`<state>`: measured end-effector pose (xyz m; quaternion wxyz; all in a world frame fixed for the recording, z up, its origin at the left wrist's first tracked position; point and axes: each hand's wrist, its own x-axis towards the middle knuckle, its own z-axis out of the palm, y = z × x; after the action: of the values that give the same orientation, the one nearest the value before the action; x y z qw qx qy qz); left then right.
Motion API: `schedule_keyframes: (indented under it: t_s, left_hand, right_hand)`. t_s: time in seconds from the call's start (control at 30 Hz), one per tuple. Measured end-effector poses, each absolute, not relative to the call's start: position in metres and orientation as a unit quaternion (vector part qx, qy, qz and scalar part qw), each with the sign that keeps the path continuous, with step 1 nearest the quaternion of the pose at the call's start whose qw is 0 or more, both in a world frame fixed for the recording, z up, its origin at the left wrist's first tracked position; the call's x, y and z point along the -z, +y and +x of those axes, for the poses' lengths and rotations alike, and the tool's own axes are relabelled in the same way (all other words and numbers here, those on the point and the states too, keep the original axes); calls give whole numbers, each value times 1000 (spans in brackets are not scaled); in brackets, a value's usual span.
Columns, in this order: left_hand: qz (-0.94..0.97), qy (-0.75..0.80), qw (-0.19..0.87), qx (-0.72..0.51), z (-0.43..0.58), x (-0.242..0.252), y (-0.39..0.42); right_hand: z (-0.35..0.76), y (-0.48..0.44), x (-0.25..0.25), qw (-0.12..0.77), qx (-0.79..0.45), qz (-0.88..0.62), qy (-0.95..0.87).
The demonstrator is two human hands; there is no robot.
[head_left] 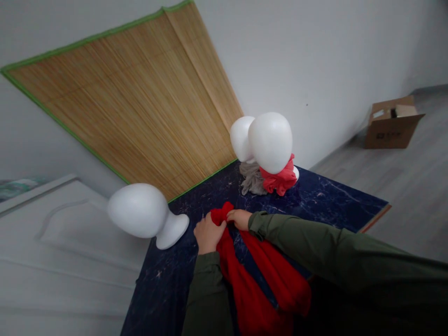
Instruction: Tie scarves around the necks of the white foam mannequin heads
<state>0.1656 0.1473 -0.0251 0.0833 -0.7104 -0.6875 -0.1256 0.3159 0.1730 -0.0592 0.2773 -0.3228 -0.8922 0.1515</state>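
Observation:
A long red cloth, perhaps a scarf [245, 289], trails over the dark blue marbled table [164, 280] towards me in two strips. Its far end is bunched between my hands. My left hand [208, 233] grips the bunch from the left, thumb pointing inward. From the right, my right hand [240, 218] pinches the same bunch, its fingers partly hidden by the cloth. Left of my hands stands a smooth white head form [140, 210] on a round foot. Two more white head forms, one nearer [270, 140] and one behind it [241, 137], stand at the back.
A coral cloth [281, 179] and a grey cloth [252, 178] lie bunched around the rear forms' bases. A bamboo mat [140, 93] with green edging leans on the wall. White panelled furniture [77, 242] stands left; an open cardboard box [392, 130] sits on the floor right.

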Motion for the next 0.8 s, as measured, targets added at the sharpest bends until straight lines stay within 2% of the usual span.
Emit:
schedule_keyframes:
  t_s: [0.07, 0.2, 0.4, 0.53, 0.7, 0.8]
  left_hand:
    - [-752, -638, 101, 132, 166, 28, 148]
    - [-775, -621, -3, 121, 162, 34, 153]
    - [-775, -616, -50, 129, 155, 29, 151]
    - [-734, -628, -160, 204, 154, 29, 150]
    - [-636, -660, -183, 355, 158, 35, 152]
    - [-572, -631, -232, 470, 161, 34, 152]
  right_hand:
    - [315, 172, 57, 293, -167, -290, -895]
    - [313, 161, 55, 331, -174, -271, -887]
    - [299, 141, 58, 381, -198, -277, -860]
    - [296, 139, 58, 404, -213, -273, -847]
    - [300, 144, 56, 471, -222, -334, -785]
    - [300, 142, 56, 514, -256, -402, -713]
